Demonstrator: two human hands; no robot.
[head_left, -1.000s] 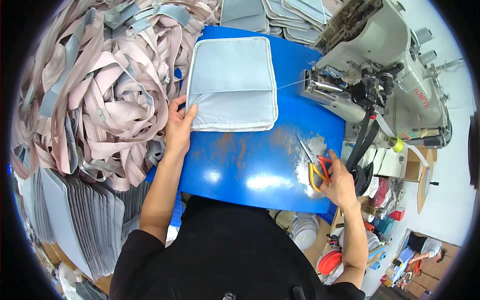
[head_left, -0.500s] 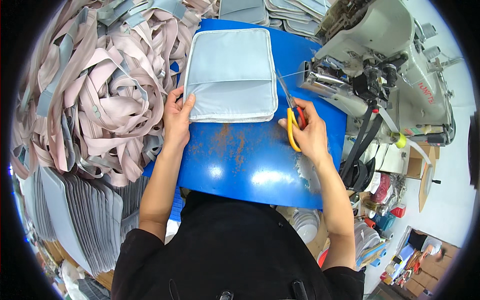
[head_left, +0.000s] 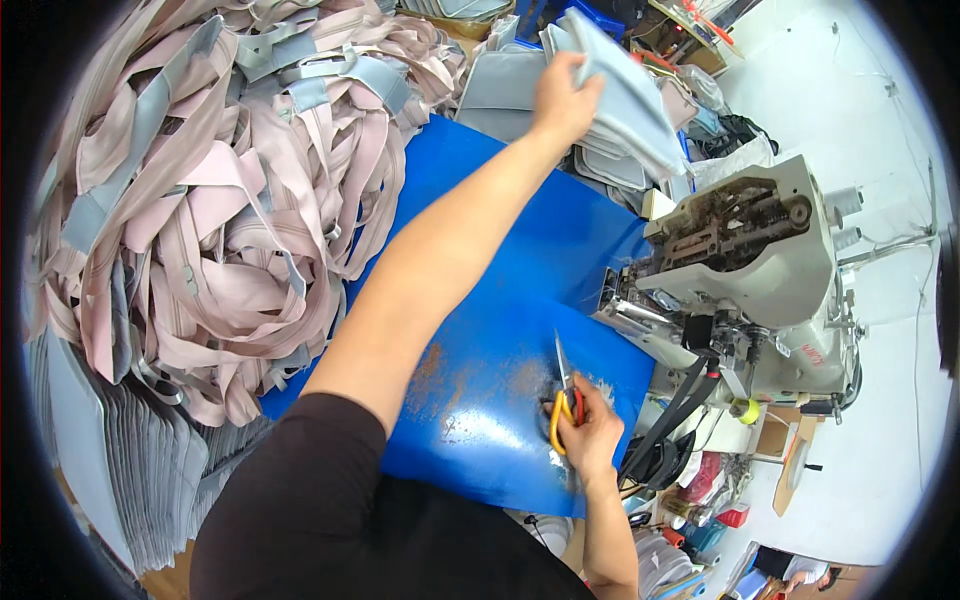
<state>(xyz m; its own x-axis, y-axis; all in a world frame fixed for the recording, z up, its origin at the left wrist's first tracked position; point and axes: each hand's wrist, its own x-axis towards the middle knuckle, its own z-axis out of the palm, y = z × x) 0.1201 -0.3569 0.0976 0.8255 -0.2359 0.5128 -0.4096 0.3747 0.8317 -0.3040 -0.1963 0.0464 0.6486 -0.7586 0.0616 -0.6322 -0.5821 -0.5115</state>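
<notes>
Stretched far forward over the blue table surface (head_left: 480, 190), my left hand (head_left: 567, 100) grips a pale blue-grey padded square piece (head_left: 625, 100) at its edge, over a pile of similar pieces (head_left: 500, 85) at the back. My right hand (head_left: 592, 432) is low at the table's right, fingers closed round scissors (head_left: 558, 418) with yellow and red handles, blades pointing away from me. The sewing machine (head_left: 750, 280) stands just right of that hand.
A large tangled heap of pink and grey zipper strips (head_left: 210, 240) covers the left side, beside stacked grey panels (head_left: 150, 470). Spools, boxes and clutter crowd below the machine. A co-worker (head_left: 805, 570) is partly visible at the far lower right.
My left hand has carried the padded piece from the table up to the back pile. My right hand raised the scissors beside the piece, then lowered them. The view has shifted.
</notes>
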